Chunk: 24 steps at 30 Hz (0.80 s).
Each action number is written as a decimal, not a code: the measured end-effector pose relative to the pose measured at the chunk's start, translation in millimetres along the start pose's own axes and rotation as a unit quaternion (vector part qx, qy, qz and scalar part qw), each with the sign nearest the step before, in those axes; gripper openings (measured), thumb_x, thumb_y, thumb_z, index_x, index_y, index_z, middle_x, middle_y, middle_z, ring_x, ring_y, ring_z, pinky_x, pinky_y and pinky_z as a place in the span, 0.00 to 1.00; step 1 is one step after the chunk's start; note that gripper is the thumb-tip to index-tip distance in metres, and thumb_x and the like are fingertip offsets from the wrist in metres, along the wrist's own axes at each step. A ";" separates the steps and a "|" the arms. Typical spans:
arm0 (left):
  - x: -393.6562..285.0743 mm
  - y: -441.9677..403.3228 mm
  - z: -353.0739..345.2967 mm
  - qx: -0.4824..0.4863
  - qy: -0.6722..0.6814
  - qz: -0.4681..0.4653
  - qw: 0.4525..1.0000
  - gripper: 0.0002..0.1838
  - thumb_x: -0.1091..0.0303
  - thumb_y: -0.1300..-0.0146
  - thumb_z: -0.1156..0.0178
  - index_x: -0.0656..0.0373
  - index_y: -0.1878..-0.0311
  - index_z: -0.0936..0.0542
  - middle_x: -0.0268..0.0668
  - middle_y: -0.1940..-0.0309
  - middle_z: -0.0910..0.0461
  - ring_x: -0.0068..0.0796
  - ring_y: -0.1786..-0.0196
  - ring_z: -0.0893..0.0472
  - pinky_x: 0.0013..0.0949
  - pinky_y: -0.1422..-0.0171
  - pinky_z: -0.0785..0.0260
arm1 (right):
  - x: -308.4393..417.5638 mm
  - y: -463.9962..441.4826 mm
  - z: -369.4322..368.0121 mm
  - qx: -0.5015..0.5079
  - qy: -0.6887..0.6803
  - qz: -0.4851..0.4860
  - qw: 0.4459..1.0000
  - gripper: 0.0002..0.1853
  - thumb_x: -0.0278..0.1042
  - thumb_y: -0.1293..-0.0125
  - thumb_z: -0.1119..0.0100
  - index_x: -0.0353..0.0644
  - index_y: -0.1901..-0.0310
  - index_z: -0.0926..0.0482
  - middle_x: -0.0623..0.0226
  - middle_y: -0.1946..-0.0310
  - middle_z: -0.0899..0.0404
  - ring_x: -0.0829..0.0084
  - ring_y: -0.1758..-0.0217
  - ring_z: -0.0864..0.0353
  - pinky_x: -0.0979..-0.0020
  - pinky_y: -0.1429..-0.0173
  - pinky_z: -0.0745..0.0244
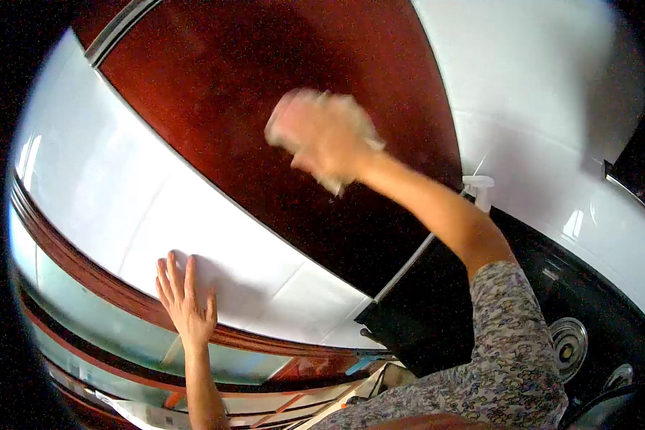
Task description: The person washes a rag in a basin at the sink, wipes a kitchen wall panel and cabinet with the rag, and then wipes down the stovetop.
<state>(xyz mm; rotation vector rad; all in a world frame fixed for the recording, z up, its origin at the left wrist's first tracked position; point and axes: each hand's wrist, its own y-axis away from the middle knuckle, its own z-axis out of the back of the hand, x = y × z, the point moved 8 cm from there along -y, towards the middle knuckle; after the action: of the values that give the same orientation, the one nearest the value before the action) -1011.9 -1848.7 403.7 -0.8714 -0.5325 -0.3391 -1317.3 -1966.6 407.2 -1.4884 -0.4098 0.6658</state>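
My right hand (335,147) is raised and closed on a crumpled pinkish and pale cloth (292,120). Both are blurred by motion. They lie over a glossy dark red panel (208,86) with metal edge strips; whether the cloth presses on it I cannot tell for certain. Lower on the left, my left hand (188,301) rests with fingers apart on white tiles (158,222), close to a brown wooden trim. It holds nothing.
A white spray bottle head (479,183) shows behind my right forearm. On the right is a black counter (512,244) with a round metal burner (567,349). White tiled wall (530,129) rises at upper right. Glass-panelled brown framing (107,308) lies at lower left.
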 end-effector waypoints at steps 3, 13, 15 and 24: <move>6.3 12.3 -14.1 0.018 -0.071 0.000 0.997 0.32 0.52 0.38 0.50 0.47 0.31 0.39 0.42 0.27 0.50 0.47 0.25 0.55 0.52 0.25 0.66 | -151.3 -1.3 -1.0 -0.099 -0.054 -0.362 0.925 0.18 0.39 0.38 0.49 0.43 0.48 0.30 0.54 0.52 0.28 0.52 0.48 0.29 0.52 0.44 0.36; 2.3 12.6 -8.8 -0.050 -0.032 -0.035 0.998 0.31 0.56 0.40 0.47 0.49 0.32 0.36 0.44 0.29 0.46 0.50 0.26 0.50 0.53 0.26 0.63 | -161.7 -10.0 4.6 -0.148 -0.061 -0.352 0.922 0.17 0.38 0.32 0.57 0.40 0.46 0.33 0.55 0.50 0.31 0.57 0.43 0.32 0.57 0.37 0.39; 4.4 13.7 -10.0 -0.053 -0.030 -0.039 0.997 0.31 0.57 0.40 0.47 0.49 0.32 0.36 0.44 0.29 0.45 0.49 0.26 0.50 0.53 0.25 0.64 | -161.0 -16.0 43.4 -0.280 0.261 -0.322 0.866 0.18 0.42 0.34 0.53 0.41 0.47 0.35 0.54 0.50 0.31 0.54 0.45 0.30 0.53 0.41 0.38; 2.7 13.8 -8.8 -0.046 -0.027 -0.044 0.998 0.32 0.58 0.41 0.48 0.51 0.32 0.37 0.44 0.29 0.45 0.50 0.26 0.50 0.54 0.26 0.64 | -203.5 -14.3 18.8 -0.198 0.116 -0.304 0.924 0.20 0.43 0.36 0.52 0.39 0.47 0.34 0.53 0.46 0.34 0.51 0.40 0.36 0.54 0.38 0.42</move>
<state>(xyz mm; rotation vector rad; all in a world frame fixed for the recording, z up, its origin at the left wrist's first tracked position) -1000.3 -1847.5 391.9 -0.9508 -0.6107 -0.4228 -1481.6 -2080.3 452.4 -1.6735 -0.8110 -0.1000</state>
